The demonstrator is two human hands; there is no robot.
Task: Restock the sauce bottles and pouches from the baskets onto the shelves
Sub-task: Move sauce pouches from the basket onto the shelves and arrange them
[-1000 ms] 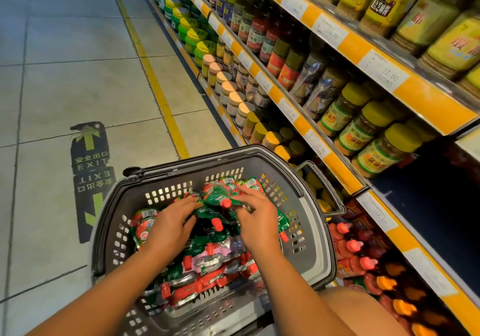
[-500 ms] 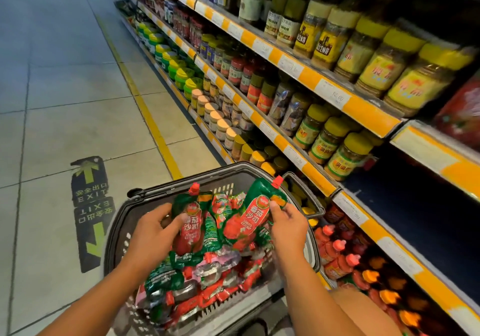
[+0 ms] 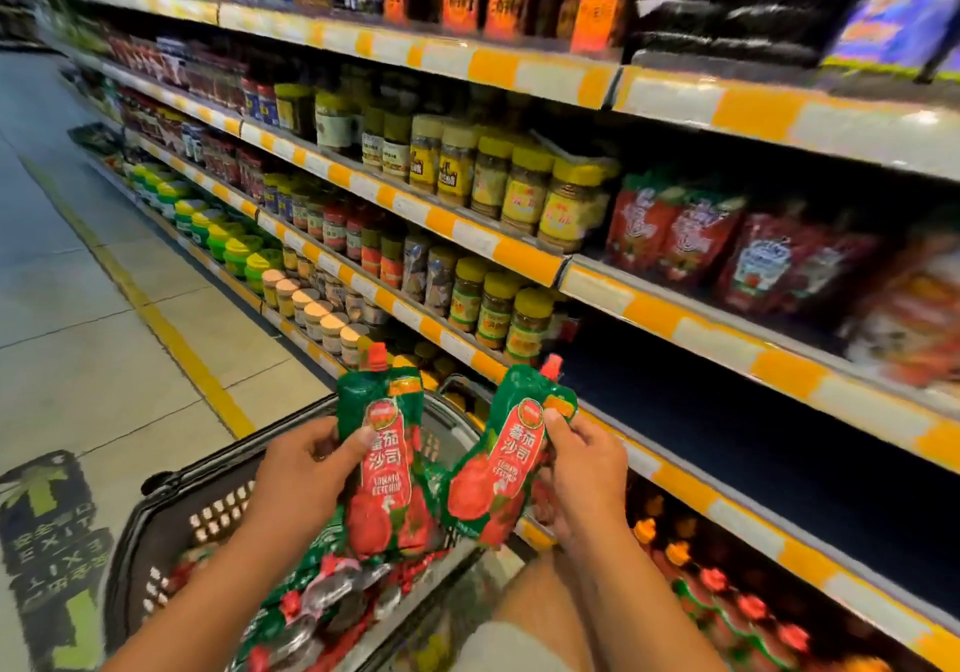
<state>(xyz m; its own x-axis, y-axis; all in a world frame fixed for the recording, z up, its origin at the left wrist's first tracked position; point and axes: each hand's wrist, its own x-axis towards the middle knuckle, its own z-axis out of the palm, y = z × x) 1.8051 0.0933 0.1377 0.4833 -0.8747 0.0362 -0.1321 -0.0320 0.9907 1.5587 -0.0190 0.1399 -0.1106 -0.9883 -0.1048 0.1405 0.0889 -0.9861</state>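
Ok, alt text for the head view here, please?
Each hand holds a spouted tomato ketchup pouch, left hand on the left pouch, right hand on the right pouch, above a grey basket of pouches beside stocked shelves.

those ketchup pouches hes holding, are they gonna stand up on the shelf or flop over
Likely floppy: the pouch in the right hand, the right ketchup pouch, bends and leans sideways. The left ketchup pouch, in the left hand, bulges at the bottom, so it seems bottom-heavy and might stand if leaned on neighbours. The glossy film probably slides easily, like the pile in the basket.
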